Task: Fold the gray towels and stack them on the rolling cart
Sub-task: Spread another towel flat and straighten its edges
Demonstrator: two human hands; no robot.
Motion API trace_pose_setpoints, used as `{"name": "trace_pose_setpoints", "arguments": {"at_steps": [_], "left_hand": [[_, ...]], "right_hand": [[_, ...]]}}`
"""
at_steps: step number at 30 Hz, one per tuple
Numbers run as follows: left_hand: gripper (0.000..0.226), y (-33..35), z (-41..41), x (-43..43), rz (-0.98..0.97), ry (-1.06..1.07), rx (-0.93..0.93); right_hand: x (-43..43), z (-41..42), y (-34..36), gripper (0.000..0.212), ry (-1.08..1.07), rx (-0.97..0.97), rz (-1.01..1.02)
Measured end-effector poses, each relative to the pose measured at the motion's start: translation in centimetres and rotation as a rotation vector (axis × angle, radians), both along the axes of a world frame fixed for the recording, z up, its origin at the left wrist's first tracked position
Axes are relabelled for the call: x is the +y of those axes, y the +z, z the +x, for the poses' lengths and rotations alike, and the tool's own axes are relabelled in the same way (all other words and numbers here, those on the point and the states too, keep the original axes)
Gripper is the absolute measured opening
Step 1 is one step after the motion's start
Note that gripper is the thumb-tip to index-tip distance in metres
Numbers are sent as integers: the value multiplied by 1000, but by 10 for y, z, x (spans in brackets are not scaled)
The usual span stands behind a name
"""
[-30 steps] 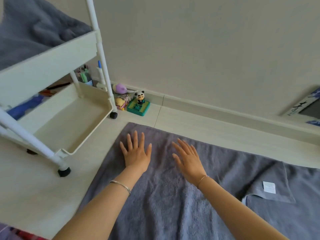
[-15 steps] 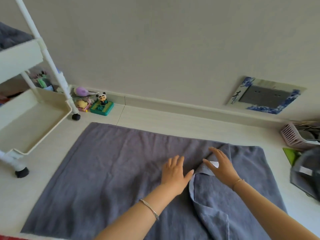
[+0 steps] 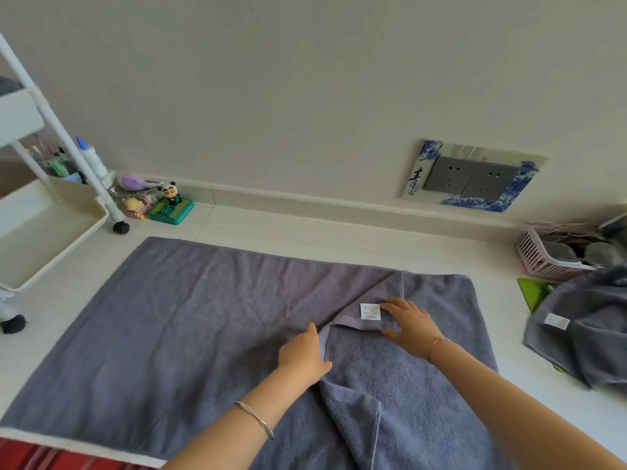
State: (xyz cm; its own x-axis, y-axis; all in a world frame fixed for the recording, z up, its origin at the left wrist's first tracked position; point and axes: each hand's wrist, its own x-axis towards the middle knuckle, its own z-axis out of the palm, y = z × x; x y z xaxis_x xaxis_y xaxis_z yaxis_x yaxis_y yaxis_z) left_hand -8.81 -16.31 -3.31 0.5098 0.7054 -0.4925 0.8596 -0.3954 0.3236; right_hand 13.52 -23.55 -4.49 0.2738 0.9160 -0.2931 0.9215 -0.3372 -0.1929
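A large gray towel (image 3: 190,320) lies spread on the pale floor, with its right part folded back over itself and a white label (image 3: 370,311) showing on the flap. My left hand (image 3: 303,354) grips the flap's left edge, its fingers tucked under the cloth. Right of it my right hand (image 3: 410,325) rests on the flap beside the label, thumb and fingers spread. The white rolling cart (image 3: 51,228) stands at the left, and a gray towel (image 3: 7,85) shows on its top shelf at the frame's edge.
Another crumpled gray towel (image 3: 583,327) lies at the right, partly over a green item (image 3: 534,293). A pink basket (image 3: 556,256) sits behind it. Small toys (image 3: 163,203) stand by the baseboard near the cart's wheel (image 3: 121,227). A decorated wall socket (image 3: 471,176) is above.
Both hands slid from the towel's left part to the folded flap at the right. My left hand has taken hold of the flap's edge. The view swung right.
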Motion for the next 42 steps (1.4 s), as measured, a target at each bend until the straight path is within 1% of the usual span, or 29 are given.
{"name": "trace_pose_setpoints", "arguments": {"at_steps": [2, 3, 7, 9, 10, 12, 15, 16, 18, 20, 22, 23, 24, 25, 26, 28, 31, 33, 38, 42], "left_hand": [[72, 0, -3, 1, -139, 42, 21], [74, 1, -5, 1, -190, 52, 27], [69, 5, -16, -2, -314, 28, -5], [70, 5, -22, -4, -354, 11, -37], [70, 5, -24, -5, -367, 12, -52], [63, 3, -26, -7, -366, 32, -95], [25, -4, -24, -13, -338, 140, -222], [22, -4, -22, -17, -335, 160, -247], [24, -6, -20, -21, -379, 160, -269], [32, 4, -17, -26, -502, 180, -312], [27, 21, -16, -31, -744, 283, -422], [25, 29, -15, -31, -866, 324, -484], [24, 39, -16, -30, -946, 336, -533], [25, 48, -17, -28, -976, 327, -566], [27, 59, -18, -26, -982, 305, -588], [32, 79, -23, -20, -982, 274, -619], [30, 110, -39, -6, -983, 299, -714], [35, 127, -52, 1, -1000, 303, -790], [42, 158, -117, 29, -1002, 311, -909], [43, 162, -177, 60, -1011, 342, -940]], "right_hand": [[2, 4, 0, 56, 38, -51, 16], [3, 6, 1, 55, 56, -67, 26], [7, 13, 4, 52, 192, -165, 29], [8, 19, 5, 52, 232, -174, 52], [8, 23, 4, 50, 212, -153, 74], [8, 32, 3, 43, 90, -65, 126], [8, 44, -5, 39, -16, 25, 151], [8, 47, -8, 36, -34, 53, 169], [8, 51, -10, 27, -120, 170, 239], [11, 49, 1, 21, -239, 401, 313], [20, 45, 21, 14, -299, 573, 441], [27, 43, 33, 13, -309, 600, 509], [34, 40, 45, 16, -313, 600, 563], [41, 38, 59, 21, -297, 578, 606], [49, 34, 72, 26, -273, 567, 642], [63, 26, 96, 30, -239, 606, 705], [86, 2, 128, 23, -213, 659, 819], [100, -14, 139, 22, -192, 700, 869], [144, -75, 157, 34, -155, 746, 921], [186, -132, 162, 31, -121, 733, 923]]}}
